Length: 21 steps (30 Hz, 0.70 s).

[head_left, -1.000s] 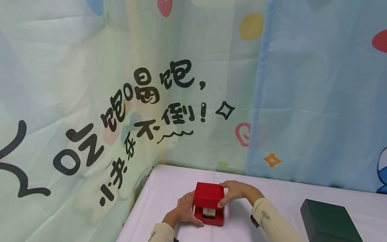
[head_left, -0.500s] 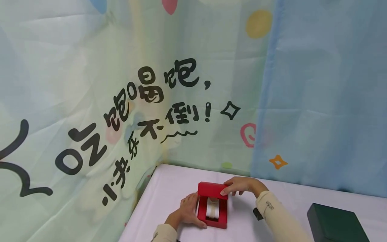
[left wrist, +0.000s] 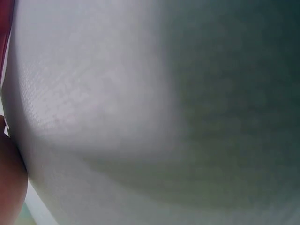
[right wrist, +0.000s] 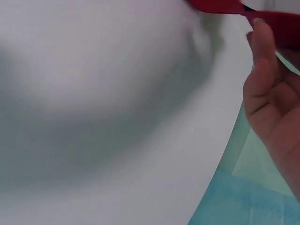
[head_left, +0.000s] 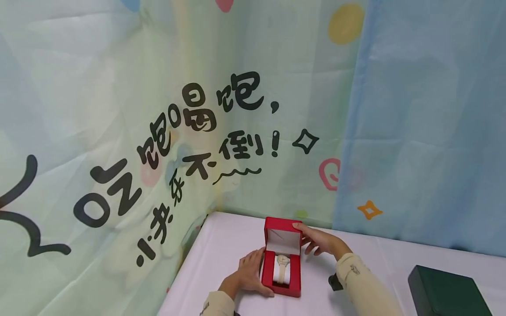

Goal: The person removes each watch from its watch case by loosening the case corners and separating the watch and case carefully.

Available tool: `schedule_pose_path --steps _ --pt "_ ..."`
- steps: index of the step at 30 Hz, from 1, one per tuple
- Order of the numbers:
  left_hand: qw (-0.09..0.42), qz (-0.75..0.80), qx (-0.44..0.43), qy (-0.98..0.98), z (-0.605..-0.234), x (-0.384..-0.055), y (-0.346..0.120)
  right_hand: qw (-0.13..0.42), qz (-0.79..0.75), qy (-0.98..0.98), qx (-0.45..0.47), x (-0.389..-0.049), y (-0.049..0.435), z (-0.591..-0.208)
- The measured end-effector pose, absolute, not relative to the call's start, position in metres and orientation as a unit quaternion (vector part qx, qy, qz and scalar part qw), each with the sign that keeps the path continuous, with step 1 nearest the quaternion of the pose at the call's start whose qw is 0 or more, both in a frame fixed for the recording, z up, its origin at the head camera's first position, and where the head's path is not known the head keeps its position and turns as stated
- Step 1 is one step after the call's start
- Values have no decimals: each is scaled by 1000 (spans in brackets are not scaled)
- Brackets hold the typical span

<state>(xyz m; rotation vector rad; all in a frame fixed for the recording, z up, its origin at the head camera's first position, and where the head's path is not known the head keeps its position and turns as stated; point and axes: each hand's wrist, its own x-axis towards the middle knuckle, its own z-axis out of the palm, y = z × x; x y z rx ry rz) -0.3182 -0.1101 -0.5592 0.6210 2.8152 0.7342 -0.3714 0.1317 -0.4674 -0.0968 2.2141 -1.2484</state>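
A red watch box (head_left: 269,266) stands on the table with its hinged lid (head_left: 283,224) raised, showing a pale lining. Inside, a wristwatch (head_left: 282,264) with a light strap is wrapped round a white cushion. My left hand (head_left: 250,273) holds the base at its left side, thumb at the front corner. At the lid's upper right corner, my right hand (head_left: 322,242) grips the edge between thumb and fingers. The right wrist view has that hand (right wrist: 276,103) against the red lid (right wrist: 290,30). Only a sliver of the left hand (left wrist: 10,183) shows in the left wrist view.
A dark green box (head_left: 448,289) sits at the right on the white-covered table (head_left: 367,259). Printed curtains (head_left: 261,193) hang close behind the table and along its left side.
My right hand has swung the lid up and back from nearly closed to upright, uncovering the cushion and the wristwatch. My left hand has stayed at the base's left side.
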Motion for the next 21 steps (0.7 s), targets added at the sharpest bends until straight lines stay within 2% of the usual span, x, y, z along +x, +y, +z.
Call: schedule_pose_path --steps 10,21 --pt "107 257 190 941 -562 -316 -107 290 -476 830 -31 -366 132 -475" --pt "92 253 201 942 -564 -322 -107 273 -482 832 -21 -363 131 -471"
